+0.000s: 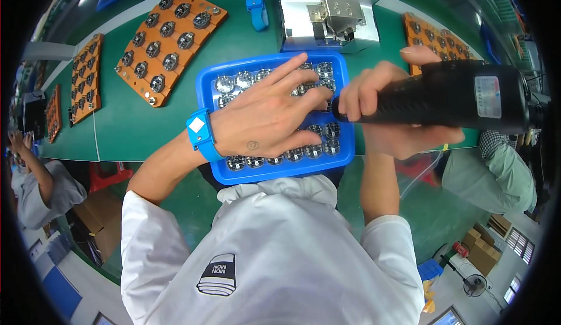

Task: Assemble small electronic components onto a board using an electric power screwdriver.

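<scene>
My right hand [374,94] is wrapped around the body of a black electric screwdriver [438,100], its tip end pointing left over the tray's right edge. My left hand [263,117] reaches across the blue tray [205,91] with fingers stretched and spread, the thumb low over the parts. Whether its fingertips touch a part cannot be made out. Several round, clear and silvery parts [225,84] sit in rows inside the tray; my left hand hides the middle ones. A blue wrist strap [200,131] circles my left wrist.
Beyond the tray stands a silver machine [336,18] with a metal bracket, a loose blue strap [256,9] beside it. Orange boards [163,38] holding round black parts lie on the green table [120,141]. Co-workers [47,185] sit at both sides, near red stools [111,176].
</scene>
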Demonstrator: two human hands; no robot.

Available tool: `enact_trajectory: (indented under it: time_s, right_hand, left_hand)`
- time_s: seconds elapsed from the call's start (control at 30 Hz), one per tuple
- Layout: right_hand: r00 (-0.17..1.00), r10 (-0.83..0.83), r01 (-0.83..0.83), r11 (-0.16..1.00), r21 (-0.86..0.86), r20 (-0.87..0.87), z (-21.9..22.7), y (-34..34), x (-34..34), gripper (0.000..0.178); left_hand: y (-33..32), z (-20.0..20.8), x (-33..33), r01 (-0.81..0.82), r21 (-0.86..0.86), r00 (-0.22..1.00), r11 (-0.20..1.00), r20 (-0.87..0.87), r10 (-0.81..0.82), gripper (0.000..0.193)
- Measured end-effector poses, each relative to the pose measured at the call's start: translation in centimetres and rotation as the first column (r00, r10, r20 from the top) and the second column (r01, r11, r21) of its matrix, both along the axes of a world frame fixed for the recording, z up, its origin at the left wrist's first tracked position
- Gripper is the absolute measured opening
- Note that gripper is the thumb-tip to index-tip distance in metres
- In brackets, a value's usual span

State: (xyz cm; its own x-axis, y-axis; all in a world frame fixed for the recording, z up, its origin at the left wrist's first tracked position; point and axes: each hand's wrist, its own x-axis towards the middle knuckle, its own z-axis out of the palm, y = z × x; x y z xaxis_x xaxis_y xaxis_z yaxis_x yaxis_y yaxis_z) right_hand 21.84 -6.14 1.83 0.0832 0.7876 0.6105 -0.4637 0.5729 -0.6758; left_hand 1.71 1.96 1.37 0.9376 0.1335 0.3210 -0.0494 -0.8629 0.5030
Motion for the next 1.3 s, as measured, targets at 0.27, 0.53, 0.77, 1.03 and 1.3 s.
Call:
enact_trajectory:
  time_s: [0.27, 0.53, 0.77, 1.03, 1.3]
  right_hand:
    - [0.989, -0.111, 0.121, 0.988, -0.098, 0.1, -0.8, -0.4, -0.6, 0.107]
    - [0.991, -0.059, 0.077, 0.986, -0.151, 0.121, -0.6, -1.1, -1.4, 0.112]
    - [0.99, -0.014, 0.038, 0.985, -0.169, 0.142, 0.3, -1.3, -1.8, 0.118]
    - [0.973, 0.042, 0.013, 0.971, -0.237, 0.227, 0.6, -1.2, -1.8, 0.105]
    - [0.928, 0.11, 0.006, 0.952, -0.307, 0.357, 1.4, -1.7, -1.0, 0.083]
  left_hand:
    - [0.2, 0.1, -0.3, 0.009, 0.008, 1.0, 1.0, -0.014, -0.009, 0.057]
    - [0.1, 0.0, -0.3, -0.001, 0.065, 1.0, 0.998, 0.027, -0.001, 0.061]
    - [-0.1, -0.1, -0.2, -0.007, 0.109, 1.0, 0.994, 0.013, 0.006, 0.063]
    - [-0.1, -0.1, -0.4, -0.013, 0.108, 1.0, 0.994, 0.009, 0.012, 0.068]
    - [-0.2, 0.1, -0.5, -0.011, 0.173, 1.0, 0.985, 0.009, 0.009, 0.067]
